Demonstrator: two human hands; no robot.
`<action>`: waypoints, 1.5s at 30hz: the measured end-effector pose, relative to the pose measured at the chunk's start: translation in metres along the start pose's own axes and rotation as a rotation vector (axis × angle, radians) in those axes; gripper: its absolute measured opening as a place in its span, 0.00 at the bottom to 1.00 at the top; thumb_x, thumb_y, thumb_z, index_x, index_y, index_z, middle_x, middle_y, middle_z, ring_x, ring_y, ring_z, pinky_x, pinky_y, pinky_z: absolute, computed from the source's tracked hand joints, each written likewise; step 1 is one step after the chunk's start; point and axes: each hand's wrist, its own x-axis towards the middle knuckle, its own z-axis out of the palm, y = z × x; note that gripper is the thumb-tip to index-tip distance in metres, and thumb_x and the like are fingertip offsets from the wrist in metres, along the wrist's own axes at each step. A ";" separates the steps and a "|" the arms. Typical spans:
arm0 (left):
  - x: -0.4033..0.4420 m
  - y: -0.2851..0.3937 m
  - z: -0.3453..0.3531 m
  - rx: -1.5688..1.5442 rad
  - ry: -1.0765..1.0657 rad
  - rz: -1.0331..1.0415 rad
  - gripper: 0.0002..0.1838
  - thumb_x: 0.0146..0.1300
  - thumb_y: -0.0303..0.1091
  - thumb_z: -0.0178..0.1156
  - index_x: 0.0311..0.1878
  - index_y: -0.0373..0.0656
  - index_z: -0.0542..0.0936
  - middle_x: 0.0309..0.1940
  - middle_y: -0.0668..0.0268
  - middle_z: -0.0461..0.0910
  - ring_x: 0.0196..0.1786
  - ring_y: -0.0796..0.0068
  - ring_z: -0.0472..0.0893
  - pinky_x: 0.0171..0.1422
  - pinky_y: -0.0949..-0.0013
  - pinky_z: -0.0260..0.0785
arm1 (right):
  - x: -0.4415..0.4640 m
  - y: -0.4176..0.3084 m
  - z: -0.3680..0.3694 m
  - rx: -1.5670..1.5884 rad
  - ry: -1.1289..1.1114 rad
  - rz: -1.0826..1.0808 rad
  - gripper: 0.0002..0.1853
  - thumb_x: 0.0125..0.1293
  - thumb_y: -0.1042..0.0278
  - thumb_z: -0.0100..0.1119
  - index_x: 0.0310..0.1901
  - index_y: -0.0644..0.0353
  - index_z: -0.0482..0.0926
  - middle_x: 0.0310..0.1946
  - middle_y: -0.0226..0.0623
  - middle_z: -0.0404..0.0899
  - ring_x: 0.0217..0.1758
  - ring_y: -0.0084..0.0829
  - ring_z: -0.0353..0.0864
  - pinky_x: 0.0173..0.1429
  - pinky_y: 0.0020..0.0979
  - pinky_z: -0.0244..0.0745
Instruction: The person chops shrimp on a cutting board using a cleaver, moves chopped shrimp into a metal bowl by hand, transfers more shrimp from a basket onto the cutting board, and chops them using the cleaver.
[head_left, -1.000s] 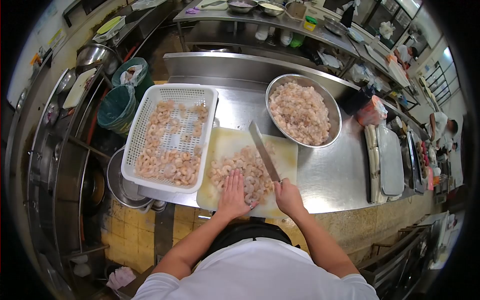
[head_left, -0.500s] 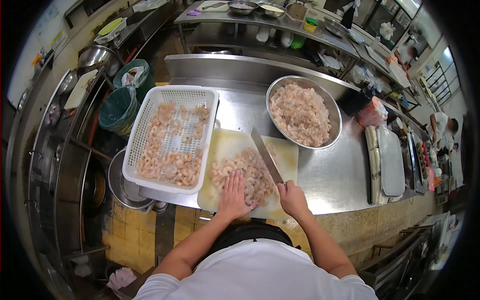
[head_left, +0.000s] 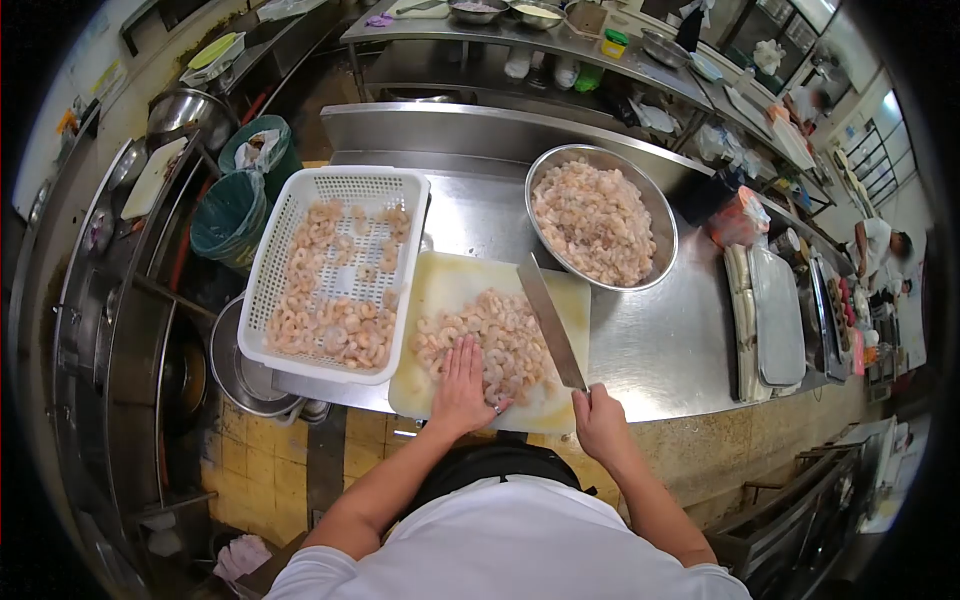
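On a pale cutting board (head_left: 420, 290) lies a pile of peeled shrimp (head_left: 505, 335). My left hand (head_left: 460, 395) rests flat on the near left part of the pile, fingers stretched out. Closed around the handle of a large knife (head_left: 553, 325) is my right hand (head_left: 602, 423), at the board's near right edge. The blade points away from me and lies along the right side of the pile. A white perforated basket (head_left: 253, 290) with shrimp stands left of the board. Behind the board at the right, a steel bowl (head_left: 670, 240) is heaped with shrimp pieces.
Green bins (head_left: 228, 215) stand beyond the basket at the left. A grey lidded tray (head_left: 778, 320) and folded cloths (head_left: 743, 320) lie on the steel table's right side. Another steel counter (head_left: 450, 30) runs across the back. A co-worker (head_left: 878, 245) is at the far right.
My right hand has moved right and toward me with the knife, whose blade has shifted right to the edge of the pile. My left hand stays on the shrimp. The view has shifted slightly.
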 end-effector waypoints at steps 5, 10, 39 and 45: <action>0.001 -0.001 0.002 0.016 0.021 0.031 0.68 0.59 0.69 0.72 0.83 0.22 0.52 0.88 0.39 0.48 0.91 0.41 0.44 0.93 0.45 0.35 | 0.016 0.025 0.035 -0.080 0.004 -0.003 0.19 0.81 0.56 0.58 0.40 0.68 0.76 0.31 0.68 0.82 0.38 0.73 0.82 0.44 0.66 0.75; 0.003 0.003 -0.001 0.022 0.007 0.013 0.68 0.58 0.69 0.72 0.83 0.21 0.53 0.87 0.38 0.49 0.91 0.41 0.44 0.93 0.44 0.36 | 0.003 -0.004 0.011 -0.011 0.030 -0.023 0.19 0.82 0.56 0.58 0.40 0.68 0.77 0.32 0.68 0.83 0.38 0.73 0.83 0.43 0.66 0.75; -0.004 -0.020 -0.011 -0.040 0.112 0.094 0.52 0.68 0.55 0.66 0.81 0.22 0.59 0.85 0.36 0.54 0.89 0.37 0.50 0.91 0.35 0.37 | 0.025 -0.014 0.070 0.009 0.079 0.003 0.18 0.82 0.58 0.58 0.42 0.69 0.77 0.31 0.66 0.84 0.38 0.71 0.84 0.43 0.62 0.77; -0.007 -0.024 -0.007 0.008 0.080 0.018 0.57 0.69 0.63 0.64 0.82 0.22 0.56 0.86 0.37 0.51 0.90 0.38 0.46 0.91 0.35 0.33 | 0.026 -0.040 0.035 0.063 0.085 -0.009 0.19 0.81 0.57 0.58 0.41 0.69 0.77 0.31 0.66 0.83 0.37 0.70 0.83 0.43 0.64 0.76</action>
